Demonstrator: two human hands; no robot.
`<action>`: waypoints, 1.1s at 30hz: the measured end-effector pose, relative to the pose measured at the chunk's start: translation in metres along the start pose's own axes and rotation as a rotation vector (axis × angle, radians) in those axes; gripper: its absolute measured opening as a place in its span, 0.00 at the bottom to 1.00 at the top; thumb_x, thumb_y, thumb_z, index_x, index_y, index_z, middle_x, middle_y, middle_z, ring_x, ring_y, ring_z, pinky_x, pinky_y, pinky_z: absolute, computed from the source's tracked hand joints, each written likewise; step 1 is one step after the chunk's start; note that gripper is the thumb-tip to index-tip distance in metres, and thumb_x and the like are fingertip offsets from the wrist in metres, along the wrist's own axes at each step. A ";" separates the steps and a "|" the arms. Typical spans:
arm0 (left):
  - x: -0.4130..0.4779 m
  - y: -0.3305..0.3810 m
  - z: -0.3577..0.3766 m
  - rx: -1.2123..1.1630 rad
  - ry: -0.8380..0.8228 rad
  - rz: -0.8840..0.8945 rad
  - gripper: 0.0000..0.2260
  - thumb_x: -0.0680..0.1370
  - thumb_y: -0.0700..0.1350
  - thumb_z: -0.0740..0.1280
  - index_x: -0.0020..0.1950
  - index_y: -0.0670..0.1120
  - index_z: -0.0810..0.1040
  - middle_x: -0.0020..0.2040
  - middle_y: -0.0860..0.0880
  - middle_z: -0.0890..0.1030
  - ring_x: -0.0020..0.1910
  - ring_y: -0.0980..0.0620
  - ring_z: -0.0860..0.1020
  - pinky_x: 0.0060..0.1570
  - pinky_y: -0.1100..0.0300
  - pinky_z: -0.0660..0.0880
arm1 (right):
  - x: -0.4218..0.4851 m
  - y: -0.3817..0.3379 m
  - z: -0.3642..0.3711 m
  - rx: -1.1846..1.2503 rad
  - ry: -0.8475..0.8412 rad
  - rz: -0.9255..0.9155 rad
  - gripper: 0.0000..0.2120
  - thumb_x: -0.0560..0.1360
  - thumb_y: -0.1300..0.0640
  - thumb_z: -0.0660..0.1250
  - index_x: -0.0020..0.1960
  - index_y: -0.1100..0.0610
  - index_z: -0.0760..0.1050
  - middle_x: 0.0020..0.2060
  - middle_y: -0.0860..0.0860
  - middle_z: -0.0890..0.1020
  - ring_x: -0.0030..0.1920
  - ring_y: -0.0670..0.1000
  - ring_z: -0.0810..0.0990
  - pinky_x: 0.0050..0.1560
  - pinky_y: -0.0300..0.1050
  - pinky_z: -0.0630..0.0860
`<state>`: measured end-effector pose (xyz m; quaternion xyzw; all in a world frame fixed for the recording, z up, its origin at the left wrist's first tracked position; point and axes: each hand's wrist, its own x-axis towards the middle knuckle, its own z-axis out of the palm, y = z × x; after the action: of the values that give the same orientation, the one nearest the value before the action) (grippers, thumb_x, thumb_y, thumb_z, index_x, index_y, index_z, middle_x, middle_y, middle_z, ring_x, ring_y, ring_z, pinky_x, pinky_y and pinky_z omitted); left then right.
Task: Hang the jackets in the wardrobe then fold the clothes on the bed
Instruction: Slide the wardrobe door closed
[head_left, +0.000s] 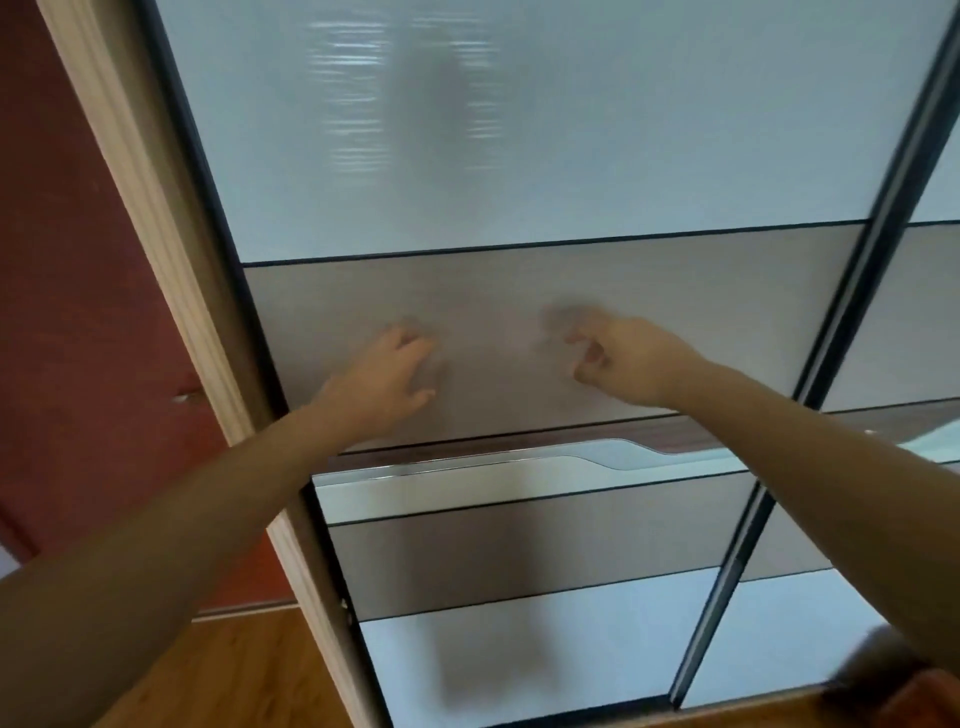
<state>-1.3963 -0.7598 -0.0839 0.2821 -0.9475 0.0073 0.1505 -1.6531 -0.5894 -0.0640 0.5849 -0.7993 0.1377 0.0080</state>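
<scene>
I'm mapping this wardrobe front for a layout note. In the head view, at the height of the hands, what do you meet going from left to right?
Red surface → cream frame post → left hand → right hand → dark vertical rail → second door panel.

orange-brown wooden floor (249, 670), sliding-door wardrobe (519, 156) standing on it, red wall (78, 312) meeting it at left
</scene>
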 end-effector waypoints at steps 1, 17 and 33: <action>0.000 0.019 0.006 -0.022 -0.099 0.011 0.28 0.81 0.51 0.68 0.79 0.48 0.64 0.77 0.45 0.66 0.75 0.45 0.65 0.70 0.58 0.62 | -0.015 0.014 0.002 -0.006 -0.066 0.039 0.19 0.80 0.47 0.67 0.69 0.51 0.76 0.53 0.41 0.80 0.55 0.50 0.79 0.56 0.43 0.71; 0.095 0.378 0.120 -0.021 -0.588 0.311 0.23 0.81 0.57 0.65 0.74 0.50 0.71 0.70 0.49 0.75 0.66 0.48 0.74 0.64 0.59 0.69 | -0.300 0.324 -0.052 -0.015 -0.316 0.555 0.23 0.78 0.37 0.66 0.68 0.48 0.75 0.66 0.48 0.76 0.60 0.49 0.72 0.63 0.44 0.68; 0.210 0.603 0.184 -0.029 -0.598 0.510 0.28 0.81 0.59 0.66 0.79 0.51 0.65 0.76 0.49 0.70 0.73 0.51 0.70 0.71 0.58 0.66 | -0.400 0.539 -0.081 0.091 -0.231 0.826 0.23 0.79 0.37 0.66 0.69 0.48 0.73 0.52 0.42 0.74 0.60 0.47 0.72 0.60 0.42 0.67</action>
<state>-1.9382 -0.3828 -0.1557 0.0250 -0.9892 -0.0515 -0.1349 -2.0442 -0.0483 -0.1691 0.2270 -0.9551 0.0979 -0.1631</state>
